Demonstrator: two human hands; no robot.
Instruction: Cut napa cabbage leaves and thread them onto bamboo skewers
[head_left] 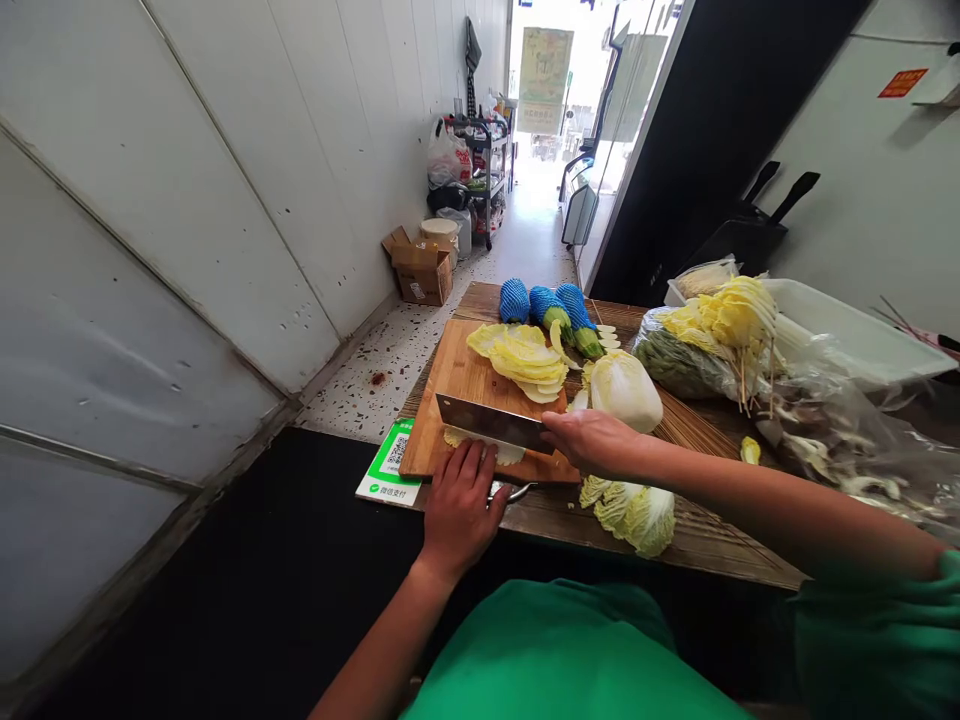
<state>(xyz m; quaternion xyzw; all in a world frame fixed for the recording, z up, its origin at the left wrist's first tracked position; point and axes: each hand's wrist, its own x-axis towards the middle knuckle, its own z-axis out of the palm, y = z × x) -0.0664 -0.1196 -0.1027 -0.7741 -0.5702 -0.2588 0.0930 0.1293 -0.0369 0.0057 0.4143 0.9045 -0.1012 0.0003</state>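
Observation:
My right hand (583, 438) is closed round the handle of a cleaver (491, 420), whose broad blade stands on edge across the wooden cutting board (450, 372). Just in front of the blade, on the near side, a pale napa cabbage leaf (511, 454) lies on the board. The fingers of my left hand (459, 505) press down on that leaf, close to the blade. Behind the cleaver rests a pile of yellow cabbage leaves (529, 358). A napa cabbage head (627, 392) sits to the right of the board, partly behind my right wrist.
Loose cabbage leaves (637, 515) lie at the table's near edge. Vegetables in blue foam nets (550, 303) line the back. Skewered yellow leaves (731, 312), wooden skewers (694, 425) and plastic bags fill the right side. A green QR-code card (390, 465) sticks out under the board.

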